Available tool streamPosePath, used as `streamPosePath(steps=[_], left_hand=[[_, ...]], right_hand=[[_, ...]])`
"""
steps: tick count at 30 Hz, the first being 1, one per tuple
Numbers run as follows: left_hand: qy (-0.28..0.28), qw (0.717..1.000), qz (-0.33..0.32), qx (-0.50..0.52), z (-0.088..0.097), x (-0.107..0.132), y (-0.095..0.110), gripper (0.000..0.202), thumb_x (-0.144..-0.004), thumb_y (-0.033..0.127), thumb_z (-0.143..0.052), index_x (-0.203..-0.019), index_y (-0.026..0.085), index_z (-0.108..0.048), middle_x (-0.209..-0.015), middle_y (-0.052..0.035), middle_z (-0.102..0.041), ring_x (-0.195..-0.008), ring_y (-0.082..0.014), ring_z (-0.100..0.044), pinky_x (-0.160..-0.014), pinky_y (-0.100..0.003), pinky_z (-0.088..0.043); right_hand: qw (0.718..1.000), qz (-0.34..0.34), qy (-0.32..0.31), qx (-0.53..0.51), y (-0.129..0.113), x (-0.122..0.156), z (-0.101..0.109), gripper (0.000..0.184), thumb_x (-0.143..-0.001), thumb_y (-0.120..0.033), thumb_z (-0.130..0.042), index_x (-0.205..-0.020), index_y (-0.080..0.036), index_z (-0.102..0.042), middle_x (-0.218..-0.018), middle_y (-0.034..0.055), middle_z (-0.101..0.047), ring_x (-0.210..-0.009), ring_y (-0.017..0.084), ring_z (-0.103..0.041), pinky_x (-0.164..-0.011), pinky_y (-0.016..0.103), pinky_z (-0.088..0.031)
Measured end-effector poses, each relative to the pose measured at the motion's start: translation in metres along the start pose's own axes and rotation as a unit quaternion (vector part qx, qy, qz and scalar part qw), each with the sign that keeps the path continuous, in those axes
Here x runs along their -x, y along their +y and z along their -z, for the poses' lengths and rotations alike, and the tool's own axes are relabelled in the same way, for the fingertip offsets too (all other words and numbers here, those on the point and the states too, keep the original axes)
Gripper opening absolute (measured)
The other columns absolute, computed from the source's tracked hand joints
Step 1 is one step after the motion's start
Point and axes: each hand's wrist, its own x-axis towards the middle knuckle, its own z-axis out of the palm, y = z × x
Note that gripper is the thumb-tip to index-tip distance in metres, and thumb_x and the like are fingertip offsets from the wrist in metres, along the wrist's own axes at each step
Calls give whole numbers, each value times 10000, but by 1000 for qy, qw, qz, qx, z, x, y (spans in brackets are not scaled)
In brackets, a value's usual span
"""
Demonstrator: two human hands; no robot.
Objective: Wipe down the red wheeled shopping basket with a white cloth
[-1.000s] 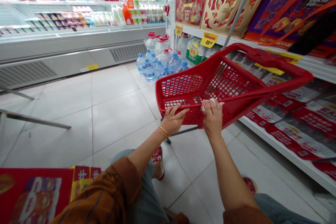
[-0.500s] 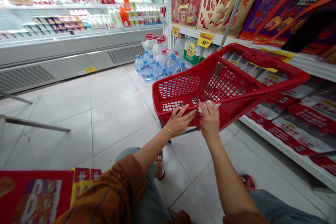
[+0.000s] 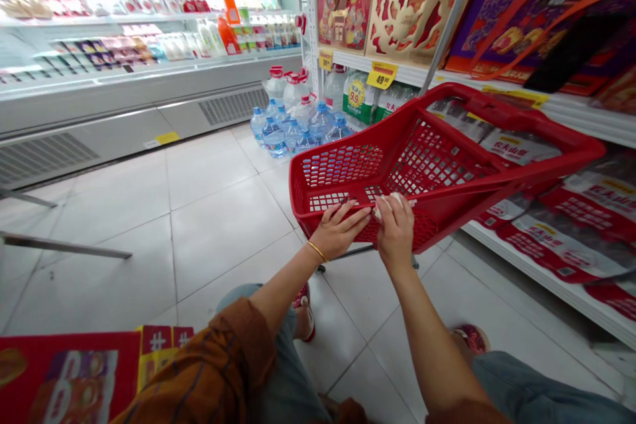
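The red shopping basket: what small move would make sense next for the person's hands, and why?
Probably the right hand should slide the white tissue a little along the rim of the red shopping basket, because it is pinched against the plastic there, while the left hand lies flat on the basket and seems to steady it.

1 head-worn view, looking down, basket (image 3: 437, 175) close

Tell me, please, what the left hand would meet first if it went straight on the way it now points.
The white tissue pinched in the right hand looks first in line: the fingers of the left hand point across the red shopping basket towards it, though depth is unclear.
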Motion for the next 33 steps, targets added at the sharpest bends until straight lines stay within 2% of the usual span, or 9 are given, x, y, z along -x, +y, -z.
streamPosePath(steps=[3, 5, 7, 9, 14, 25, 30, 33], left_hand=[[3, 1000, 20, -16, -1, 0, 2, 437, -889, 218, -486, -1323, 254, -518, -1426, -12, -474, -1345, -198, -373, -1149, -364, -130], [-4, 999, 22, -28, -1, 0, 2, 422, -906, 213, -469, -1323, 258, -513, -1445, -10, -446, -1341, -192, -380, -1139, -357, -156], [-8, 999, 16, -33, 0, 0, 1, 393, -925, 217, -458, -1309, 273, -521, -1441, 3, -448, -1332, -181, -394, -1128, -351, -183], [-9, 999, 18, -32, 0, 0, 0, 368, -937, 228, -455, -1292, 291, -527, -1423, 10, -470, -1315, -166, -417, -1119, -343, -207], [-6, 999, 32, -28, 0, -2, 1, 350, -944, 238, -457, -1281, 293, -535, -1405, 16, -487, -1275, -161, -468, -1127, -340, -206], [-29, 997, 67, 13, -5, -1, 2, 401, -932, 226, -480, -1325, 305, -503, -1393, 5, -495, -1299, -171, -450, -1153, -330, -167], [-14, 998, 54, 1, -10, 3, -3, 407, -921, 206, -501, -1314, 310, -516, -1406, -7, -478, -1323, -184, -423, -1167, -349, -127], [-25, 997, 65, 21, -12, 3, -5, 389, -920, 202, -505, -1287, 325, -541, -1408, -20, -469, -1324, -193, -424, -1169, -373, -138]], right_hand=[[999, -8, 27, -27, -5, 9, -5, 456, -937, -141, -395, -1378, -253, -424, -1355, 107, -507, -1400, 278, -290, -1087, 553, -354], [998, -20, 43, -32, -10, 16, -10, 497, -934, -126, -392, -1411, -265, -378, -1454, 110, -410, -1433, 301, -198, -1087, 589, -331], [997, -31, 58, -31, -15, 23, -18, 538, -928, -108, -387, -1437, -277, -337, -1519, 102, -313, -1447, 317, -114, -1085, 630, -291], [996, -34, 71, -35, -17, 30, -26, 572, -922, -92, -387, -1454, -285, -302, -1541, 97, -268, -1446, 323, -89, -1075, 662, -266], [994, -45, 71, -70, -19, 54, -46, 601, -925, -69, -358, -1471, -300, -256, -1534, 103, -280, -1440, 309, -113, -1071, 680, -246], [992, -86, -5, -88, -20, 106, -76, 640, -932, -69, -350, -1494, -304, -153, -1539, 97, -269, -1446, 283, -70, -1089, 635, -255], [990, -83, -41, -103, -19, 126, -80, 587, -929, -74, -366, -1472, -270, -262, -1485, 110, -383, -1443, 253, -100, -1109, 561, -296], [988, -96, -48, -111, -25, 129, -75, 561, -922, -75, -374, -1447, -268, -325, -1481, 112, -388, -1435, 246, -176, -1102, 528, -340]])
